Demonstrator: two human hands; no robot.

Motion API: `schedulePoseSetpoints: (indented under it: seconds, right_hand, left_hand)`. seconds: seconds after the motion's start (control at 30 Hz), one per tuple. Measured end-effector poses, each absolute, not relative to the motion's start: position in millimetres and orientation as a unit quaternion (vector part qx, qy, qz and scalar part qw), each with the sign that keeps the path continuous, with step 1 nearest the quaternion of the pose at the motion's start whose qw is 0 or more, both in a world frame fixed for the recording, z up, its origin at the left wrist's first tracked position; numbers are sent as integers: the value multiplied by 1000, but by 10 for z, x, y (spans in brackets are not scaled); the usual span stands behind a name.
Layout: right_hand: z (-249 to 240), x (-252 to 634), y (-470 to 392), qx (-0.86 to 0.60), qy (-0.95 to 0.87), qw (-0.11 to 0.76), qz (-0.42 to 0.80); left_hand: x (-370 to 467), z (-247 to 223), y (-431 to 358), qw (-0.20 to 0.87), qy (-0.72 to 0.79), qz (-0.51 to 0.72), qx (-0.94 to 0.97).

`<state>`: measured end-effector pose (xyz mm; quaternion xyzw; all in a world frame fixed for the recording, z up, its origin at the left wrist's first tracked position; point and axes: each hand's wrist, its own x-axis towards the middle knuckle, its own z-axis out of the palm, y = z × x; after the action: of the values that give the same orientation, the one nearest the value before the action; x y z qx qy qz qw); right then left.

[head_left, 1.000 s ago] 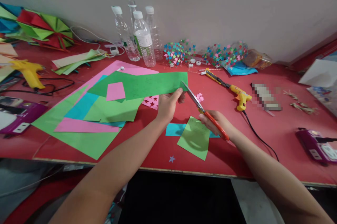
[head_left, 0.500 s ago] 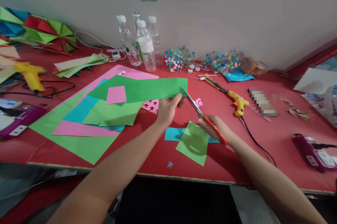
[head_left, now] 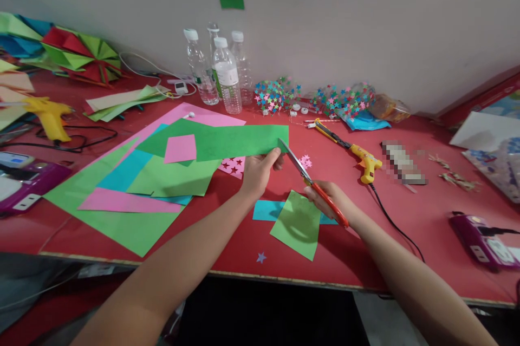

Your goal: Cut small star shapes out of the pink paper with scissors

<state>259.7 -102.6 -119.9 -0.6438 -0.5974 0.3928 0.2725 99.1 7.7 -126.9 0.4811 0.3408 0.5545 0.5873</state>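
My left hand [head_left: 260, 173] pinches the lower edge of a dark green paper strip [head_left: 244, 140] near its right end, thumb on top. Red-handled scissors [head_left: 301, 167] are in my right hand [head_left: 325, 197], their blades pointing up and left, with the tips over the strip's right end. Whether the blades are cutting into the paper I cannot tell. A pink paper square [head_left: 180, 149] lies over the strip's left part. Below my hands, a light green paper piece [head_left: 296, 224] rests across a blue paper strip [head_left: 268, 210] on the red table [head_left: 231, 237].
Large coloured sheets [head_left: 117, 227] spread at the left. Clear plastic bottles [head_left: 228, 80] stand by the wall, beside star garlands [head_left: 276, 98]. Yellow glue guns [head_left: 366, 164] [head_left: 51, 118] lie at both sides with cords. Purple power strips [head_left: 479, 240] sit near the right and left ends.
The view has tilted slightly upward, so things sit a little lower. My hands, the green strip and the scissors keep nearly the same arrangement.
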Motion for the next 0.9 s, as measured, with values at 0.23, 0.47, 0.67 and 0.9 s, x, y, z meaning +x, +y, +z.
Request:
schedulePoseSetpoints:
  seconds: [0.23,0.47,0.67,0.9]
  right_hand:
    - [-1173,2599,-1015,-648,-609,262,376]
    - [-1166,2594,-1019,-647,-605,262,384]
    - [-1188,2606,-1015,-651,-602,258,383]
    - [-1201,2608,-1009,-650,-605,259,381]
  left_hand:
    - [1005,-1241,63,599,341,557,464]
    - [1002,-1273,70,601,337,552,470]
    - [1005,-1299,82,602,332,553,471]
    - [1018,-1298,82,607,329,555,464]
